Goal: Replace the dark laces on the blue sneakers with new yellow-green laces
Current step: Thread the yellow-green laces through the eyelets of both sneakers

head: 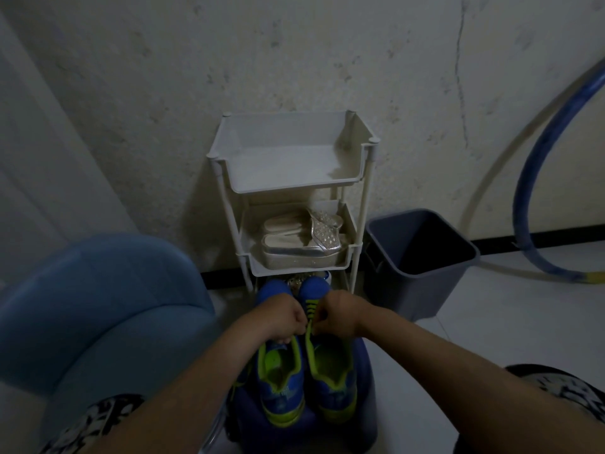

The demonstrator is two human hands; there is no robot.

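The white tiered plastic rack (288, 126) looks matt. The silver platform sandals (294, 253) gleam. The pale cracked wall (294, 44) is rough.

Two blue sneakers (280, 385), one left hand (281, 317) and one right hand (339, 311), plus yellow-green laces (309, 342) too bunched to count. One white rack (284, 185) with two trays (294, 269) in plain view and two silver sandals (294, 247). One grey bin (409, 290), two hoops (520, 198), one blue and one cream, one pale blue armchair (98, 306), one dark stool (294, 434).
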